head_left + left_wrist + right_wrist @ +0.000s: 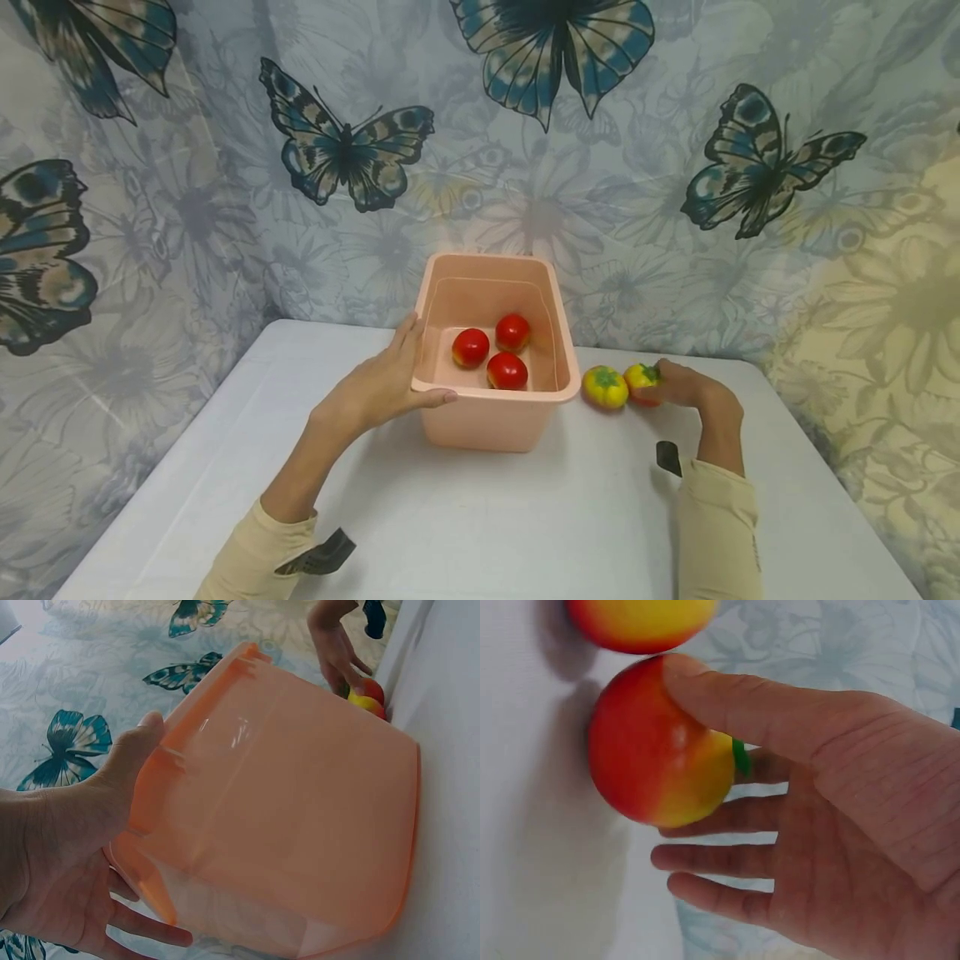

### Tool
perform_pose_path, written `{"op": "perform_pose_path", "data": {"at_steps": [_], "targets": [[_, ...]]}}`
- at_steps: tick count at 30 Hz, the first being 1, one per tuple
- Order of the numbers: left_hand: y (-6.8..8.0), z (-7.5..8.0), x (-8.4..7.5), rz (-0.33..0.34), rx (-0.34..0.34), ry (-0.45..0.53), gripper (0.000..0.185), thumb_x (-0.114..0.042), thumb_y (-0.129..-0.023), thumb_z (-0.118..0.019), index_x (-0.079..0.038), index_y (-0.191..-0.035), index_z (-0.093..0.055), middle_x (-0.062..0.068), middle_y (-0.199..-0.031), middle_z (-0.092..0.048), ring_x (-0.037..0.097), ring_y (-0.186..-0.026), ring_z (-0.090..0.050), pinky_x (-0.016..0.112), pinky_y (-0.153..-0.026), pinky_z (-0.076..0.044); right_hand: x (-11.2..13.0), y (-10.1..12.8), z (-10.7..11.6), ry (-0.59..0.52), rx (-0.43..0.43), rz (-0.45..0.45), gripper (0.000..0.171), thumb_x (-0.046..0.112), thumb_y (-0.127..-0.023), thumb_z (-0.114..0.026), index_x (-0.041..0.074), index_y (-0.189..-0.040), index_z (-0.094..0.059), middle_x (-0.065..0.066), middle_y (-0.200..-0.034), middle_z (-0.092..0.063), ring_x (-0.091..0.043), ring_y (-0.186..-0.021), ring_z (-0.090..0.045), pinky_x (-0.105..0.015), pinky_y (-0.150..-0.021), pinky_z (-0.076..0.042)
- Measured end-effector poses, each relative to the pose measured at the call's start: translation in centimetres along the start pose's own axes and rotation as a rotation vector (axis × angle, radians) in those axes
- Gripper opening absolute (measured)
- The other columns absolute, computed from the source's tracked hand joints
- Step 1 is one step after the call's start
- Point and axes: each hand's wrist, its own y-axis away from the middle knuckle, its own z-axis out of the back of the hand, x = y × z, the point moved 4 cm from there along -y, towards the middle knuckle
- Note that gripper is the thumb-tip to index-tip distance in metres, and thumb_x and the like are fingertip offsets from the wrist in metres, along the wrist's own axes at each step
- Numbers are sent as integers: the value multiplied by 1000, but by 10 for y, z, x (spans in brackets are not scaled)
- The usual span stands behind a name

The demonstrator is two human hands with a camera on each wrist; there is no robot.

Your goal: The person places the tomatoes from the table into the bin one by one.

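Note:
A peach-coloured plastic bin (489,425) stands on the table with three red round fruits (507,371) inside. My left hand (378,385) rests against its left near corner, thumb over the near rim and the other fingers along the left side. In the left wrist view those fingers (142,924) are straight and spread. To the right of the bin, my right hand (688,385) pinches a red-and-yellow tomato-like fruit (641,750) with a green leafy top, thumb on one side and fingers behind. Another such fruit (604,388) sits between it and the bin.
The white table (570,525) reaches back to a wall covering (637,275) printed with butterflies, close behind the bin. Dark straps (322,557) stick out at both sleeve cuffs.

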Motion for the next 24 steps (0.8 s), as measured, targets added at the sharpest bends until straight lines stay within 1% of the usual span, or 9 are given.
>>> {"op": "perform_pose_path", "data": {"at_steps": [2, 4, 7, 9, 12, 15, 18, 21, 24], "targets": [[0, 0, 0, 1, 5, 1, 119, -83, -62, -50, -20, -148, 2, -1, -154, 1, 23, -129, -36, 43, -92, -43, 4, 2, 4, -11, -27, 27, 101, 62, -79, -55, -3, -144, -11, -30, -143, -20, -50, -126, -21, -67, -95, -20], [1, 0, 1, 2, 12, 6, 119, -82, -62, -50, -20, -148, 3, -2, -154, 1, 24, -129, -35, 44, -92, -43, 8, 4, 10, -4, -75, 87, 99, 53, -80, -60, -6, -142, -10, -31, -138, -28, -47, -120, -31, -64, -94, -26], [1, -1, 1, 0, 17, -4, 119, -82, -62, -50, -19, -148, 4, -2, -154, 2, 25, -129, -35, 44, -93, -43, 15, 10, 18, -5, -159, 167, 89, 40, -79, -67, -7, -134, -16, -26, -119, -42, -38, -104, -44, -55, -86, -38], [1, -1, 1, -2, 19, -9, 118, -83, -63, -49, -21, -148, 5, -2, -154, 3, 25, -129, -35, 44, -93, -43, 20, 15, 23, -6, -202, 208, 83, 34, -79, -68, -6, -131, -17, -22, -111, -45, -33, -96, -46, -48, -80, -42], [0, -1, 1, 6, 19, -11, 118, -84, -62, -48, -24, -147, 8, -3, -154, 4, 25, -128, -36, 44, -93, -43, 29, 24, 32, -41, -261, 257, 75, 26, -80, -66, -4, -128, -17, -19, -103, -44, -30, -88, -46, -39, -74, -41], [0, -1, 1, 10, 20, -9, 118, -83, -62, -48, -23, -147, 7, -3, -154, 4, 24, -129, -35, 44, -94, -42, 40, 32, 41, -72, -333, 281, 77, 29, -83, -63, -2, -134, -15, -20, -106, -43, -30, -87, -46, -36, -72, -42], [1, 0, 0, 2, 17, -27, 117, -83, -64, -47, -19, -148, 4, -2, -154, 4, 25, -129, -35, 44, -94, -42, 54, 42, 50, -79, -461, 295, 76, 42, -83, -60, 1, -135, -22, -17, -106, -47, -29, -86, -48, -35, -68, -44], [1, 0, -1, 0, 20, -26, 117, -82, -64, -48, -17, -148, 3, -1, -154, 4, 26, -129, -36, 44, -94, -42, 71, 54, 55, -110, -615, 310, 66, 54, -83, -56, 5, -123, -36, -13, -95, -52, -28, -78, -49, -33, -60, -43], [1, 0, -1, 6, 23, -10, 117, -82, -64, -49, -20, -148, 4, -2, -154, 4, 25, -129, -35, 45, -94, -42, 93, 63, 55, -150, -755, 348, 59, 57, -84, -51, 6, -113, -41, -11, -82, -51, -27, -69, -48, -32, -53, -41]]}}
